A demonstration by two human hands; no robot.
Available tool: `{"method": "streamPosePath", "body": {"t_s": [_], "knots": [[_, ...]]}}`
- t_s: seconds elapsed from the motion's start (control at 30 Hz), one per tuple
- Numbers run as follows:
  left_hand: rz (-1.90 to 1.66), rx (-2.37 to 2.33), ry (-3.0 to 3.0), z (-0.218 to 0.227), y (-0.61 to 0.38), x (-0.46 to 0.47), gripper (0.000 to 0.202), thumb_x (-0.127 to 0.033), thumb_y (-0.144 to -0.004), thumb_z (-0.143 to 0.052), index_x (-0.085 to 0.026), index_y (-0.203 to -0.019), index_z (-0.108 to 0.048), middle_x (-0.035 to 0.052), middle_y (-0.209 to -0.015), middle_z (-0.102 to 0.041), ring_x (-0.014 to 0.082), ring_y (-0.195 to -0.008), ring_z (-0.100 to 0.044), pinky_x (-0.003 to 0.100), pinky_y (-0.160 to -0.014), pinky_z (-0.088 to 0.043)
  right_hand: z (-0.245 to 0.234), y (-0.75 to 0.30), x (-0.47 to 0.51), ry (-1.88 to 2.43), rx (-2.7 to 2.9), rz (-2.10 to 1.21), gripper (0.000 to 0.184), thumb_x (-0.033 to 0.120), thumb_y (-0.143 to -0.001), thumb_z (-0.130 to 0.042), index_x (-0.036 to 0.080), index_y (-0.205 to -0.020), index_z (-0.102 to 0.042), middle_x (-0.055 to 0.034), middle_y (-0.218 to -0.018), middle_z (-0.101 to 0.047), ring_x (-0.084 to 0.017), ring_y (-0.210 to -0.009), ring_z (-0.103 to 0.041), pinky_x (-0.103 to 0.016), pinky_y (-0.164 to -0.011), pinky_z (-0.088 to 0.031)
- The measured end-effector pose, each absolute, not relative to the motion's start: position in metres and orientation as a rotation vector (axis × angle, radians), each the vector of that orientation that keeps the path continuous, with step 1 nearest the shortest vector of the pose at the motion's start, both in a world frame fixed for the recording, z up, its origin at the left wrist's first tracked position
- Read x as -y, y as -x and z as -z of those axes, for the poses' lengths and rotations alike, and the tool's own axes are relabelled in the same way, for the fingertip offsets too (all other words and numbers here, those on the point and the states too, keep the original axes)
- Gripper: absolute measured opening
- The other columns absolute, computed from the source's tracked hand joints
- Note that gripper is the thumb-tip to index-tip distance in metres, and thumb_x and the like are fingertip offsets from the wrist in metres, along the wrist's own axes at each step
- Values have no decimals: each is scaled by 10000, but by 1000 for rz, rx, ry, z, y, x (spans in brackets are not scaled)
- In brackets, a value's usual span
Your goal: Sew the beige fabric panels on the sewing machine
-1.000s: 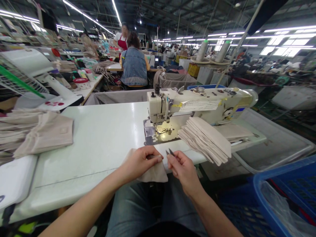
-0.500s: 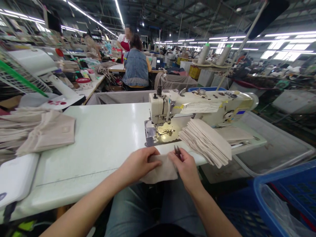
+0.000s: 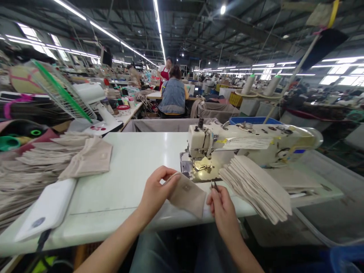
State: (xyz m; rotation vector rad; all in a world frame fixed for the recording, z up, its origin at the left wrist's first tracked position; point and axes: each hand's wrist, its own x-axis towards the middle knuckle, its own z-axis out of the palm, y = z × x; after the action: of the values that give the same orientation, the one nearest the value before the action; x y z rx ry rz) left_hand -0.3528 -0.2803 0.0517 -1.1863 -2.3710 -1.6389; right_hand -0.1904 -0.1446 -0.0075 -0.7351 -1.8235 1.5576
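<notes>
Between thumb and fingers, my left hand point(image 3: 158, 189) pinches the upper left corner of a beige fabric piece point(image 3: 188, 195), which hangs tilted at the table's front edge. A small square patch shows on that fabric. My right hand point(image 3: 222, 203) is closed around small thread snips point(image 3: 214, 185), their dark tips pointing up and away from me. The right fingers are beside the fabric's right edge, apart from it. Just beyond both hands stands a sewing machine point(image 3: 199, 142), its needle area lit over a worn metal plate point(image 3: 186, 167).
Folded beige pieces point(image 3: 256, 185) lie in a stack right of the needle plate. More beige pieces point(image 3: 93, 157) are piled at the left, behind a white flat box point(image 3: 47, 208). A fan point(image 3: 91, 93) stands far left. Two people work beyond the table point(image 3: 142, 151).
My left hand has lifted the fabric and turned it so the patch faces me. My right hand has let go of the fabric's edge, keeping the snips. The view has shifted left and up.
</notes>
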Motion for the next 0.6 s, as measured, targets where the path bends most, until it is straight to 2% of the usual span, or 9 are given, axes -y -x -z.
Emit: {"method": "streamPosePath", "body": {"t_s": [0.07,0.17,0.23,0.37,0.6], "knots": [[1403,2234,1311,-45,345,278,158,-293,-913,-579,-199,-842,-685,13,-745,-626,136,-667,-554,250,-646,-455,-7,193,161,708,1809,-1761,431,638,-956,-464,214,-934,-535,40,-590,-589,-127,-467,-524,-236,-473,-411],[1181,2104,1478,-34,338,276,155,-253,-954,-545,-191,-932,-685,12,-747,-621,107,-584,-522,225,-559,-409,-25,195,178,656,1805,-2042,459,660,-919,-486,205,-939,-542,62,-477,-561,-97,-331,-422,-195,-346,-272],[1085,2067,1531,-27,335,275,165,-260,-971,-541,-186,-946,-686,13,-737,-621,101,-564,-522,220,-541,-399,-33,196,182,627,1789,-2151,438,644,-900,-507,207,-917,-531,73,-444,-550,-83,-291,-377,-178,-315,-216],[967,2051,1560,-24,332,273,204,-291,-993,-522,-195,-930,-692,19,-729,-630,116,-597,-572,223,-565,-419,-36,197,180,607,1755,-2216,421,627,-881,-524,206,-890,-522,76,-436,-555,-72,-278,-374,-163,-303,-208],[829,1942,1600,-27,329,272,212,-245,-1009,-492,-162,-927,-668,19,-719,-616,123,-590,-584,222,-542,-422,-36,195,179,605,1722,-2256,412,612,-892,-531,200,-903,-522,74,-444,-564,-66,-279,-377,-161,-305,-191]]}}
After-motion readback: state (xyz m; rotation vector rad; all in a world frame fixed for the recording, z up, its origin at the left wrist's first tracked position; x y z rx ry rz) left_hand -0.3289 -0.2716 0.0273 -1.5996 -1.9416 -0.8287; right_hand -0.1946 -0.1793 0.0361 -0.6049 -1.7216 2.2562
